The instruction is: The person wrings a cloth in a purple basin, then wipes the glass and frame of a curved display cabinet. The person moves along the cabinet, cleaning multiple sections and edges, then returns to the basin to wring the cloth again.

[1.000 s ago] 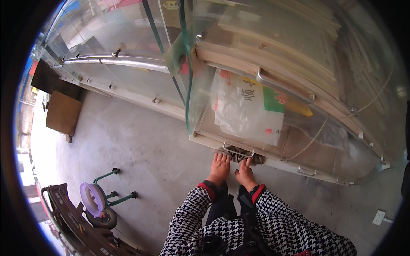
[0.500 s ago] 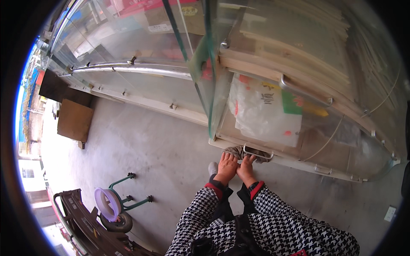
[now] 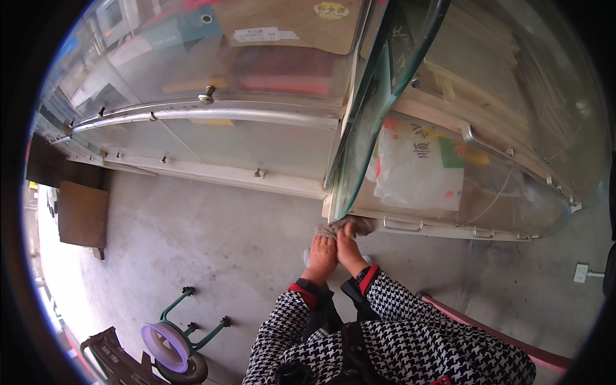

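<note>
Both hands press a crumpled grey-brown cloth (image 3: 359, 224) against the low front edge of a glass-fronted cabinet (image 3: 462, 235), at its left corner. My left hand (image 3: 321, 258) has its fingers together over the cloth's left end. Close beside it, my right hand (image 3: 350, 250) grips the middle of the cloth, whose loose end sticks out to the right. Just above the hands is the lower corner of a glass pane (image 3: 372, 147) with a green edge. Part of the cloth is hidden under the fingers.
Right of the cloth is a metal pull handle (image 3: 403, 226). White plastic bags (image 3: 417, 170) lie behind the glass. Another glass cabinet (image 3: 256, 144) with small knobs runs left. A cardboard box (image 3: 82, 215) and a purple basin (image 3: 165, 346) by a green-legged frame stand leftward. A reddish bar (image 3: 494, 327) lies lower right.
My hands and the cloth have moved left along the cabinet's edge, from under the pull handle to the corner below the glass pane. The view has shifted too.
</note>
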Tool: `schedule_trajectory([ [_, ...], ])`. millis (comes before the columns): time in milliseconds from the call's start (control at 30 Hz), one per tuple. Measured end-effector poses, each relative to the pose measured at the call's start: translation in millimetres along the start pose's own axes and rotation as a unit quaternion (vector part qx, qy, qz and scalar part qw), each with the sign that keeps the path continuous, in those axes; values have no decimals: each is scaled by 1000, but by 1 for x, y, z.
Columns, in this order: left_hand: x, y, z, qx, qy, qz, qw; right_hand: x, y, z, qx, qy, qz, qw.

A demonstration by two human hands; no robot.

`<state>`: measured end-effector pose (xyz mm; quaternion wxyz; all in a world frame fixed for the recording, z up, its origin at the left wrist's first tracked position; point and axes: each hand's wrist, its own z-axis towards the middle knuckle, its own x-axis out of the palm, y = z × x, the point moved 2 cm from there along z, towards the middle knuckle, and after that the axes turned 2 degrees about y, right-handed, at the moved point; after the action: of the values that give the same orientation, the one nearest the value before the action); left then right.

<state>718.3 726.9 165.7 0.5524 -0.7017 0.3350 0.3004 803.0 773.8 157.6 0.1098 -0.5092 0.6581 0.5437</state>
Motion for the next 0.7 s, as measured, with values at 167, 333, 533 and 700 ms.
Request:
schedule_trajectory([
  [167,-3,19,-10,-45,-10,-58,997,-15,4,0,-77,-46,14,996],
  [333,9,13,-15,-46,-19,-125,991,-35,-1,8,-186,-93,17,978],
  [533,9,-1,-30,-76,14,-148,986,-23,-5,-3,-221,50,19,974],
  [700,-7,-12,-44,-105,58,-234,965,-35,-20,-29,-120,71,164,977],
])
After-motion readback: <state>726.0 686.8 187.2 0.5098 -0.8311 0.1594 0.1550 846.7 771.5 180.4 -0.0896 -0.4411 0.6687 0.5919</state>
